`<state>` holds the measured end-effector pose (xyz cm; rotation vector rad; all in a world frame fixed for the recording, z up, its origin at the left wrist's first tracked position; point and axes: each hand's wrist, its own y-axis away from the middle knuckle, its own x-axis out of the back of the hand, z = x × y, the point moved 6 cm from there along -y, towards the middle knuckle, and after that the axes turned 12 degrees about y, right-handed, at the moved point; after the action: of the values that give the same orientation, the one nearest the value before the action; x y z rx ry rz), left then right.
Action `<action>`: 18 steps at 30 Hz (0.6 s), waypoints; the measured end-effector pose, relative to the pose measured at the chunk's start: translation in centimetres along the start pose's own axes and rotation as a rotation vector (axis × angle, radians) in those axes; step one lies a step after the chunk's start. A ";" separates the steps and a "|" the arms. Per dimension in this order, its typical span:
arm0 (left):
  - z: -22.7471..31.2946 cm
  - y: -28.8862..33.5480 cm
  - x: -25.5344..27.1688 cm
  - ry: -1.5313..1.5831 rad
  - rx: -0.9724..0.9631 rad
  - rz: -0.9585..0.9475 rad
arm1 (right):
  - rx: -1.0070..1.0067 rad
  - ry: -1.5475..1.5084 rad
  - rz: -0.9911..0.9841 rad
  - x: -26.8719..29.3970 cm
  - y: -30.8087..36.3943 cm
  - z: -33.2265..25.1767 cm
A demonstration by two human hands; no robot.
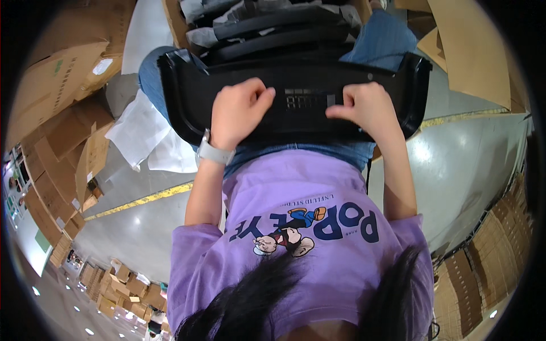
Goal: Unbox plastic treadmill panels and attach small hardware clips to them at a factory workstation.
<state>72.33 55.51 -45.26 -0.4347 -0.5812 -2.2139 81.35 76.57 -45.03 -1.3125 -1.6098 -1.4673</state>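
A wide black moulded plastic panel (pixel 307 126) with raised, rounded ends lies across my lap. Small pale printed marks sit in its middle. Over its left half is my left hand (pixel 238 108), fingers curled under and thumb pointing inward. My right hand (pixel 369 107) is over the right half in a similar curl, its thumb also turned inward. Both hands appear to touch or hover just above the panel; which of these I cannot tell. The undersides of the curled fingers are hidden, so anything within them does not show. A pale watch band circles my left wrist.
Beyond my knees stands an open cardboard box (pixel 175 24) with several black curved parts (pixel 278 35) and white wrapping. White sheet material (pixel 151 133) lies on the floor at left. Cardboard cartons (pixel 62 74) flank me, with another carton flap (pixel 469 57) at right.
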 end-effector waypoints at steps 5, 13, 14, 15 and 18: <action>4.3 3.6 2.0 -0.130 -0.372 -0.300 | 0.184 -0.187 -0.012 1.9 1.6 -0.9; 3.9 5.8 -4.6 -0.521 -0.655 -0.598 | 0.165 -0.608 0.436 13.5 4.5 -5.1; 4.3 6.0 -4.7 -0.537 -0.685 -0.613 | 0.320 -0.536 0.494 16.9 5.8 -8.0; 4.7 6.2 -4.6 -0.545 -0.719 -0.636 | 0.487 -0.497 0.629 19.6 7.2 -10.7; 7.5 5.2 -0.2 -0.232 -0.698 -0.503 | 0.954 -0.051 0.681 25.3 12.2 -16.8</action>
<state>77.33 56.58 -37.65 -0.9988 0.0064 -2.8505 80.85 66.17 -13.96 -1.1121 -1.3753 -0.1839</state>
